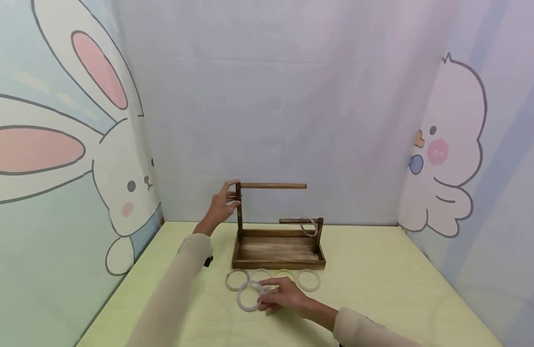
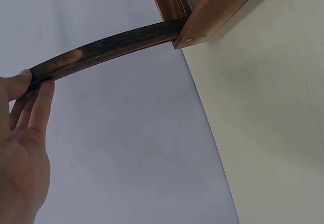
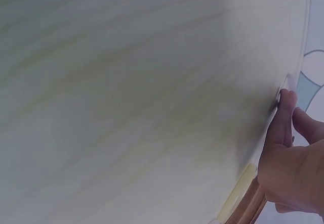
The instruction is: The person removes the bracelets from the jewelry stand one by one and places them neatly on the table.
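Note:
A brown wooden jewelry stand (image 1: 277, 265) has a tall post (image 1: 239, 217) at its left. My left hand (image 1: 220, 208) grips that post near its top, thumb on one side and fingers on the other, as the left wrist view also shows. In front of the stand, my right hand (image 1: 286, 295) pinches a pale bangle (image 1: 239, 298) by its right edge. The held bangle overlaps part of a row of bangles on the table. Around the short lower bar (image 1: 290, 221) hangs another bangle (image 1: 315, 229). The long upper bar (image 1: 273, 185) carries nothing.
Along the stand's front edge lie several bangles, among them a brownish one (image 1: 227, 280) at left, a yellow-green one (image 1: 285, 271) and a whitish one (image 1: 319, 280) at right. Behind the pale yellow table (image 1: 371, 279) hangs a plain curtain (image 1: 284, 120).

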`<move>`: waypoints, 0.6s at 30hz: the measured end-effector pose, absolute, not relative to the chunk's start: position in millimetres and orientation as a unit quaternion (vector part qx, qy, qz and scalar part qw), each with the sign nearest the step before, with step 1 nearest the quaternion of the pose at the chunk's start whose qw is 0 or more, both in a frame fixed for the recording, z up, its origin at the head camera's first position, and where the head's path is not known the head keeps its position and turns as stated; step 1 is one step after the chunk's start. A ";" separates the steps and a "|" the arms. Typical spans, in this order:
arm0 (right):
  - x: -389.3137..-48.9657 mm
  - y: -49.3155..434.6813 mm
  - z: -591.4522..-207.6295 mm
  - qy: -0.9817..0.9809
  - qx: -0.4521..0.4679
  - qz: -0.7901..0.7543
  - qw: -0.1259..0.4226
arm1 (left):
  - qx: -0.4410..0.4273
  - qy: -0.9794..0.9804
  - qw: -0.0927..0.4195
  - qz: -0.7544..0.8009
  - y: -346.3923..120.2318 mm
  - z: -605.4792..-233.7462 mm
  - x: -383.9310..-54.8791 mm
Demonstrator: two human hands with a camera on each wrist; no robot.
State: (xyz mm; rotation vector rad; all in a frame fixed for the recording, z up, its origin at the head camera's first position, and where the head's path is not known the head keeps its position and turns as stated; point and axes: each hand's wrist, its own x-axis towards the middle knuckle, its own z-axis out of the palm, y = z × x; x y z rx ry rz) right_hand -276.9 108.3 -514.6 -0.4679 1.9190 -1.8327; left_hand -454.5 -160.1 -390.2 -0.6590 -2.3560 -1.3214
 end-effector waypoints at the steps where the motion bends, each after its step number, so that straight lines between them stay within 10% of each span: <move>1: -276.7 108.8 -514.5 0.697 -0.169 -0.662 0.219 | -0.230 -0.834 0.178 -0.468 -159.2 -390.2 -454.5; 18: -275.2 110.1 -513.3 0.735 -0.188 -0.627 0.178 | -0.226 -0.838 0.177 -0.465 -157.9 -388.2 -453.0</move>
